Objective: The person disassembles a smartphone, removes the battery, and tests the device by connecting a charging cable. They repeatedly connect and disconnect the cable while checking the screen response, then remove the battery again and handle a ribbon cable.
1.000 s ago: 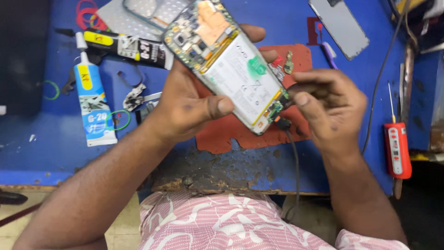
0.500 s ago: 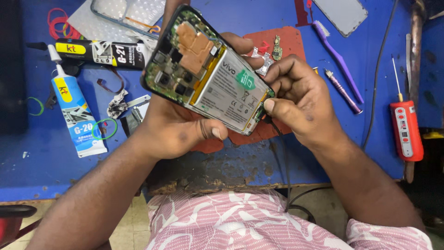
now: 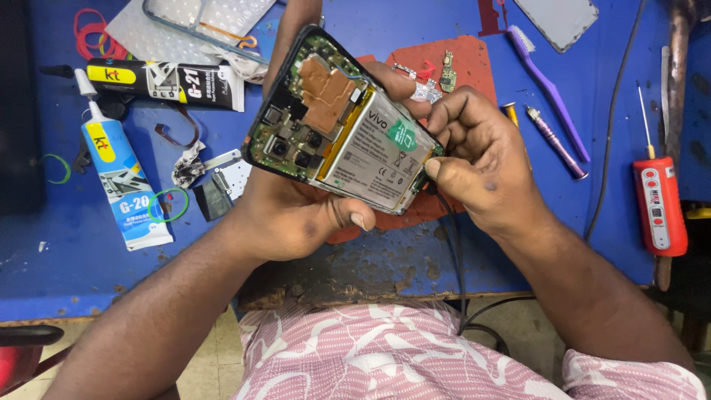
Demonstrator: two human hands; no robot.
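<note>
Both hands [image 3: 296,215] [image 3: 481,170] grip opened phone [image 3: 341,141] (battery [image 3: 381,152] inside).

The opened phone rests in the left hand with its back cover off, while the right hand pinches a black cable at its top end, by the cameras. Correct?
Not quite. In the head view the right hand pinches the black cable at the opened phone's bottom end, beside the battery, opposite the cameras. The left hand does cradle it.
</note>
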